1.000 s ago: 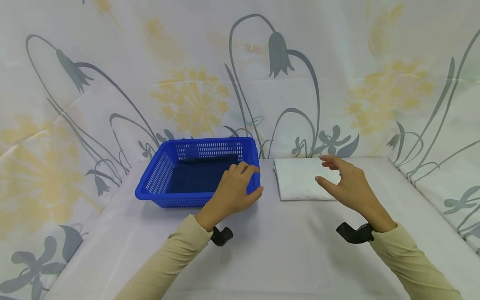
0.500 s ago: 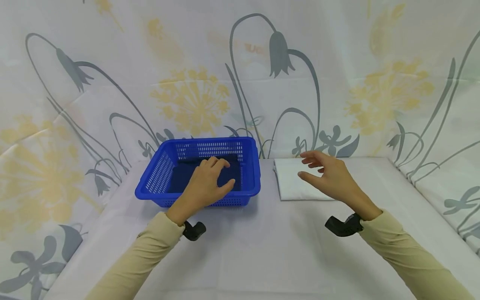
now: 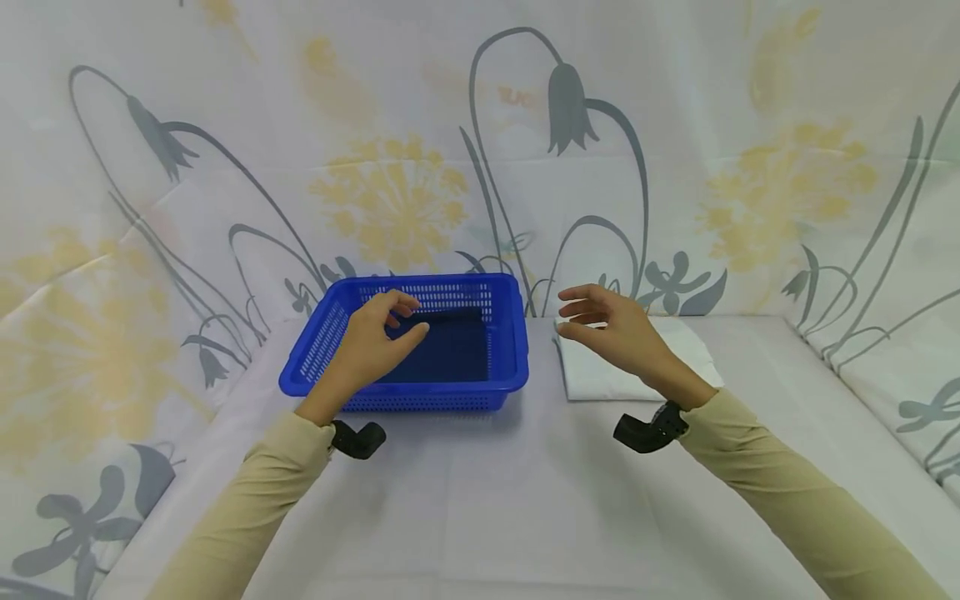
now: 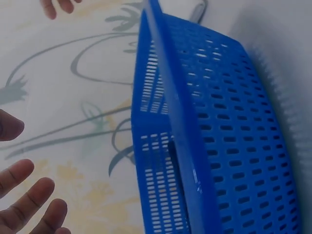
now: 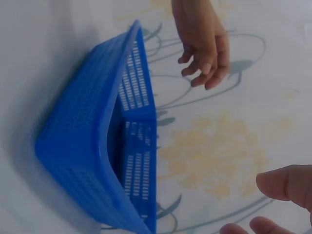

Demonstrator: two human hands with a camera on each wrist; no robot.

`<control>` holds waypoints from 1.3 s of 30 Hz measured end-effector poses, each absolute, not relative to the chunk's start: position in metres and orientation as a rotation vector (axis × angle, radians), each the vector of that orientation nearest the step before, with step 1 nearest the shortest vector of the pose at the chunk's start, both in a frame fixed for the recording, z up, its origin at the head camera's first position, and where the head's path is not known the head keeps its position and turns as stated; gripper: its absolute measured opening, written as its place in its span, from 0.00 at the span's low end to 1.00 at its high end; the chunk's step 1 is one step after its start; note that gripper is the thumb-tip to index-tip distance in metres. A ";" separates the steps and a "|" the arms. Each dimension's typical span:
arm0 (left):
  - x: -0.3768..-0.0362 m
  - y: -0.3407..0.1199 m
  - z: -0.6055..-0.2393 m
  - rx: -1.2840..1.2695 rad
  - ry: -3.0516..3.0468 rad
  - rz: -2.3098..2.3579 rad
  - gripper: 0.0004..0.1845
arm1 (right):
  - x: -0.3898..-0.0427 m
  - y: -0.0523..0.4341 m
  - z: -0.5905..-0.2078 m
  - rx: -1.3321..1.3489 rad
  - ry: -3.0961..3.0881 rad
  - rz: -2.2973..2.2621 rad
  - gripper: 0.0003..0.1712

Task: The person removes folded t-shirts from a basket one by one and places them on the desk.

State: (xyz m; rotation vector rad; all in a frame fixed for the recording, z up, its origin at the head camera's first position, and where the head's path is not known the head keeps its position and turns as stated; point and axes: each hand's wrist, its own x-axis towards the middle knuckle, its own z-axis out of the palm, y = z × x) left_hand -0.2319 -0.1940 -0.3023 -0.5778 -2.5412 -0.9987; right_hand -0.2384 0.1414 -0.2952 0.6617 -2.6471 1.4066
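A pale cloth backdrop (image 3: 480,150) is hanging behind the work surface and is wrapping round both sides, forming a shallow enclosure. The backdrop is carrying a printed pattern: grey bell-shaped flowers on long curved stems (image 3: 567,100), grey leaf and blossom shapes along the lower edge (image 3: 675,279), and yellow dandelion-like heads (image 3: 390,204). Fold creases are running diagonally across the left panel (image 3: 112,250). A plain white cloth is covering the table (image 3: 487,517), and it is meeting the backdrop along a straight line at the rear. Even, diffuse light is falling over the scene, and only soft shadows are showing on the table covering.
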 end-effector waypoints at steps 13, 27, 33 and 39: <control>-0.247 -0.222 -0.288 -0.348 -2.572 -1.129 0.18 | -0.261 0.099 -0.293 0.628 -2.526 2.093 0.26; -0.273 -0.243 -0.291 -0.086 -2.434 -1.646 0.22 | -0.288 0.065 -0.299 0.425 -2.423 2.418 0.27; -0.283 -0.252 -0.294 -0.002 -2.449 -1.781 0.20 | -0.301 0.049 -0.309 0.332 -2.455 2.408 0.25; -0.295 -0.258 -0.305 0.061 -2.419 -1.930 0.13 | -0.312 0.039 -0.320 0.281 -2.489 2.385 0.24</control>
